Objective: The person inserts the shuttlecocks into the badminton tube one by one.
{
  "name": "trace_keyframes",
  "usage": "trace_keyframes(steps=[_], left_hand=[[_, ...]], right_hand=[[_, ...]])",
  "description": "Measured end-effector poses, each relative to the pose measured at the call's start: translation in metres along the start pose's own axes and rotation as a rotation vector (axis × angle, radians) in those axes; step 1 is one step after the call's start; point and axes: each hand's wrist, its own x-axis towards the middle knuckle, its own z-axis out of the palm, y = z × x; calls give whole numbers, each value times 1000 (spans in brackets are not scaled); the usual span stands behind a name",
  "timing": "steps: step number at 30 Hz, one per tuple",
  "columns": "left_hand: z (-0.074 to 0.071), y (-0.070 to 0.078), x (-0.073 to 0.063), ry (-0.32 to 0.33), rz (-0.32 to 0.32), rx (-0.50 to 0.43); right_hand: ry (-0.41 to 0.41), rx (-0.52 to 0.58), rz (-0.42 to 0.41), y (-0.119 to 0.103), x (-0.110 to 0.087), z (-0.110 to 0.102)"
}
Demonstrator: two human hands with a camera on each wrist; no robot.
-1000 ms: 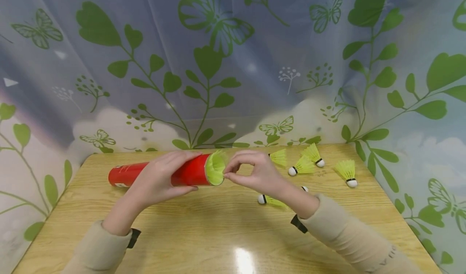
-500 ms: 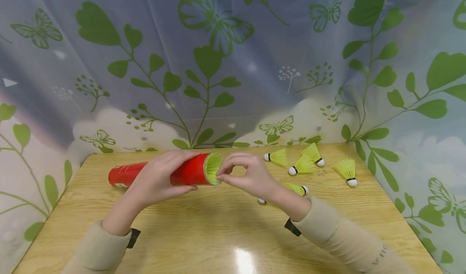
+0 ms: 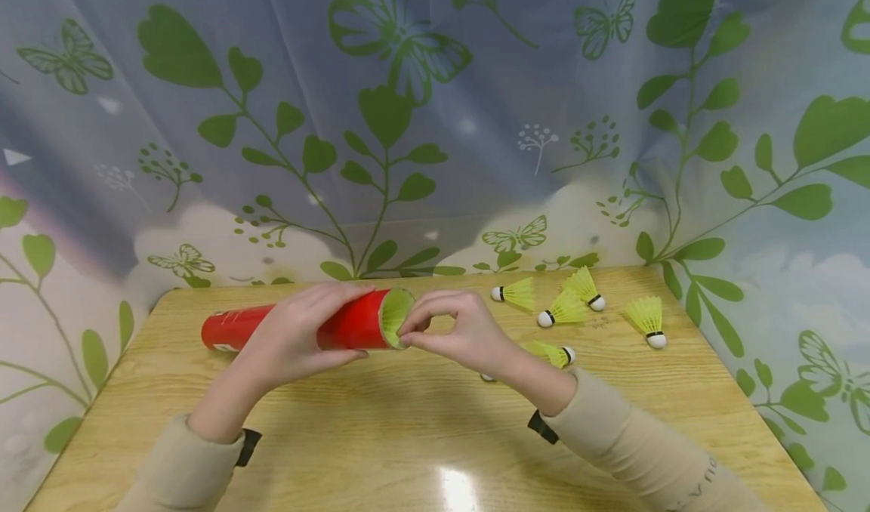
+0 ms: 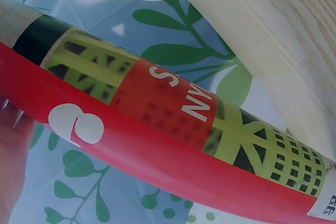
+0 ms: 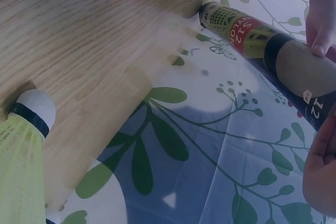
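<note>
My left hand [image 3: 295, 334] grips a red shuttlecock tube [image 3: 360, 320] from above, fingers over the far side and thumb on the near side. The tube lies tilted, mouth to the right. In the left wrist view, a clear window in the tube [image 4: 247, 150] shows yellow shuttlecock skirts inside. Just within the mouth sits a yellow shuttlecock [image 3: 392, 314], its skirt facing outward and its cork hidden. Thumb and index finger of my right hand [image 3: 469, 331] meet at the near rim and appear to pinch the skirt's edge; the fingertips partly hide the contact.
Several yellow shuttlecocks with white corks lie on the wooden table [image 3: 381, 436], one [image 3: 647, 321] at the far right. Another shuttlecock [image 3: 553, 353] lies behind the right forearm, beside one mostly hidden. A patterned curtain [image 3: 435, 157] hangs behind the table.
The right hand has moved slightly left to the tube's mouth. The shuttlecock's skirt, which stuck out of the opening, has gone inside. The left hand and tube have barely moved.
</note>
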Motion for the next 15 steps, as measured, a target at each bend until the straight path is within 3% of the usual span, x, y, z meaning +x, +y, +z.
trace_keyframes(steps=[15], left_hand=[[-2,1,-1,-15,-25,1]], right_hand=[[-34,68,71,0,-5,-14]])
